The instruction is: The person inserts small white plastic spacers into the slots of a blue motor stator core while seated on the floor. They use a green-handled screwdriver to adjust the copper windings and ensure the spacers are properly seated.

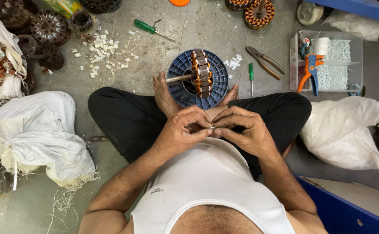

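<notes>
Over the crossed legs, both hands meet fingertip to fingertip: left hand (184, 130) and right hand (241, 130) curl inward, pinching a tiny white piece (212, 128) between them, too small to identify. Just beyond, a wound motor stator (201, 73) stands on edge in a blue plastic spool (217, 84) between the bare feet.

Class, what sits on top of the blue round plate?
A wound stator stands on edge on the blue plate, a metal shaft pointing left. Its underside and the plate's centre are hidden.
</notes>
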